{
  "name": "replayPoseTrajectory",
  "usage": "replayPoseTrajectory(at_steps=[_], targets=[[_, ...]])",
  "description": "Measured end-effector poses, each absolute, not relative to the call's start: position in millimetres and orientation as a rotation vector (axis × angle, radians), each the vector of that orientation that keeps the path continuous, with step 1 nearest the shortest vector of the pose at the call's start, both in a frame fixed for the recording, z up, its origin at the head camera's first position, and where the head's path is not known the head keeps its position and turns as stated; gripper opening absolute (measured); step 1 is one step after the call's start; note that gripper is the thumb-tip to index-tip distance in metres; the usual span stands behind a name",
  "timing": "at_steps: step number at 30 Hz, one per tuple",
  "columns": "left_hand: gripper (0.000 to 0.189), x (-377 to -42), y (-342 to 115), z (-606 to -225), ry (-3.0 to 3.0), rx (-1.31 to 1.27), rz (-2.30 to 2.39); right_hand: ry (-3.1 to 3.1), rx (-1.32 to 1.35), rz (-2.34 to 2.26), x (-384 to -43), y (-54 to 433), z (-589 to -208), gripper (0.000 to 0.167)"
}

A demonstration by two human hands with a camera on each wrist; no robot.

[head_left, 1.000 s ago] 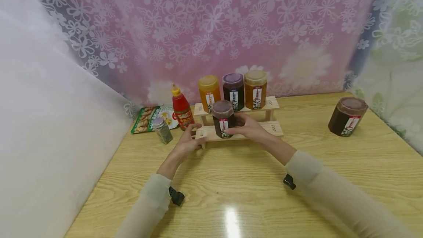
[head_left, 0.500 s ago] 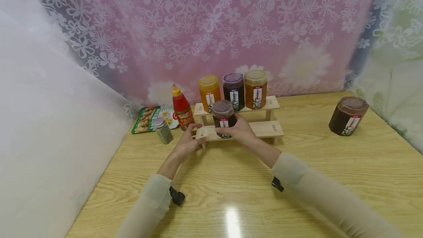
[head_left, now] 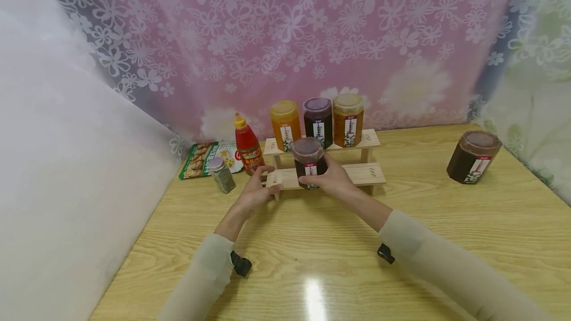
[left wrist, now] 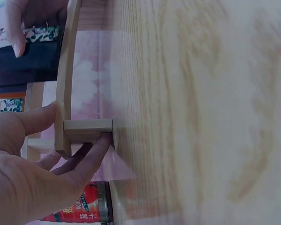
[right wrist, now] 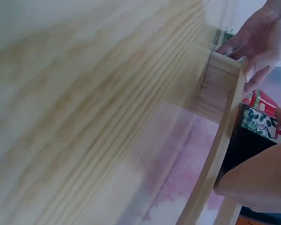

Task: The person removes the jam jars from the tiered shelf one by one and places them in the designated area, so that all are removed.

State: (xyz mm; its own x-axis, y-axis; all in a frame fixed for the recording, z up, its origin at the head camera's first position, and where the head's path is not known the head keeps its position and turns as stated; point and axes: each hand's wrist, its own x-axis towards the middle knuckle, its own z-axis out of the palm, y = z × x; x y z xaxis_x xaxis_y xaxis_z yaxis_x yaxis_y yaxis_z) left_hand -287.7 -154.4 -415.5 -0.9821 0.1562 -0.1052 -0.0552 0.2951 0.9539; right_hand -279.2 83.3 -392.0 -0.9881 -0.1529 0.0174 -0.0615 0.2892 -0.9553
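A dark, faceted, brown-lidded jar (head_left: 309,159) stands on the lower tier (head_left: 366,174) of a pale wooden two-tier rack (head_left: 369,138) — likely heavy, stiff and slick, best held round its middle, where the right hand (head_left: 333,179) grips it. The left hand (head_left: 255,191) pinches the rack's left end.

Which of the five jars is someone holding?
The dark jar at the lower shelf, in the right hand; three jars stand on the upper shelf, another jar on the table.
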Motion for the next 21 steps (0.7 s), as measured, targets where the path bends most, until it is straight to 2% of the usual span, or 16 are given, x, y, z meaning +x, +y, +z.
replayPoseTrajectory(at_steps=[12,21], targets=[[0.059,-285.2,-151.8,-413.2,2.376,0.109,1.777,2.550,-0.301,-1.688,-256.7,121.8,-382.6,0.083],[0.059,-283.6,-153.3,-412.0,2.370,0.117,1.774,2.622,-0.279,-1.586,-236.5,158.9,-371.5,0.097]])
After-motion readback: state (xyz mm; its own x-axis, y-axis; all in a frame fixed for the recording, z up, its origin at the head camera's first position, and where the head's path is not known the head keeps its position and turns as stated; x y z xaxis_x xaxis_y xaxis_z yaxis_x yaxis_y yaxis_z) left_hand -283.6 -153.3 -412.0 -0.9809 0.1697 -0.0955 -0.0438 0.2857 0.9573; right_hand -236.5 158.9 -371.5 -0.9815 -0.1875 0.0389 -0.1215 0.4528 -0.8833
